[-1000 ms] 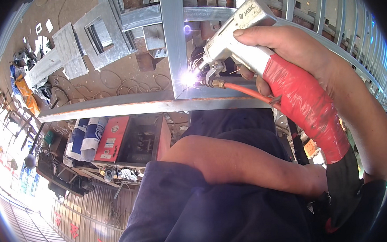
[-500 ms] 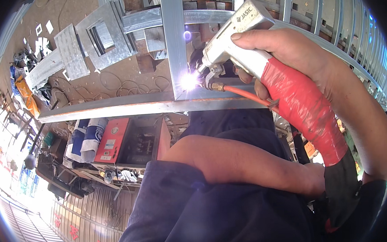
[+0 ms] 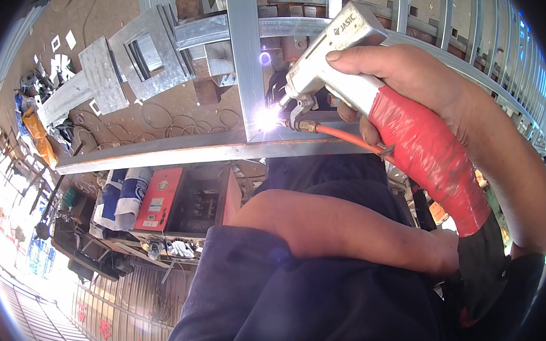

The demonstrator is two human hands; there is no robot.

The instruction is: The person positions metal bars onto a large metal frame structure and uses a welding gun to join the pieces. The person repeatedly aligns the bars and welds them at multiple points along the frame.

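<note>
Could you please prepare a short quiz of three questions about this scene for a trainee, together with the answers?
1. Whose thumb lies on the silver part of the welding torch?
A) the left hand's
B) the right hand's

2. True or false: the bright glow is at the left end of the crosswise bar.

3. Fill in: the shiny wrap on the torch handle is ___ in colour.

Key:
1. B, the right hand.
2. False; the glow is near the joint between the crosswise bar and another bar.
3. Red.
</note>
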